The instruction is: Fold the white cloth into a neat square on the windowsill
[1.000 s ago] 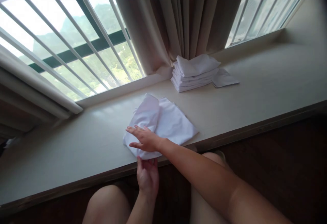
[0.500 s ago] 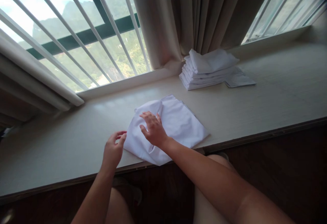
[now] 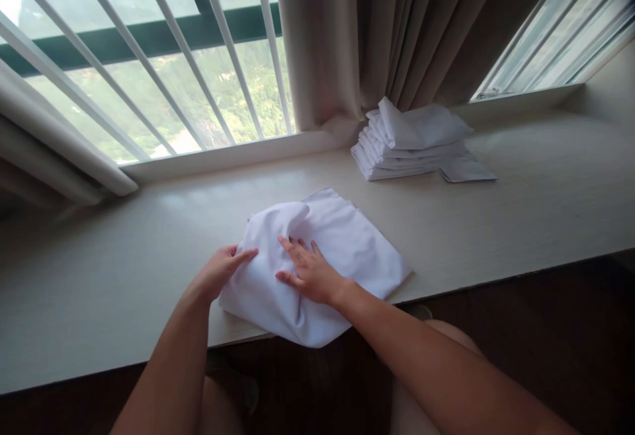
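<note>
A white cloth, partly folded and rumpled on its left side, lies on the pale ledge, its lower edge hanging over the front. My left hand grips the cloth's left edge, thumb on top and the other fingers hidden beneath it. Across the cloth's middle my right hand rests with its fingers spread, pressing on the fabric beside a crease. I cannot make out what kind of item the cloth is.
A stack of folded white cloths stands toward the back right, against the curtain. Behind the ledge is a barred window. The ledge's front edge drops to a dark floor.
My left hand has moved onto the cloth's left edge and taken hold of it. The left side of the cloth has spread farther left and toward me. My right hand has flattened onto the fabric.
</note>
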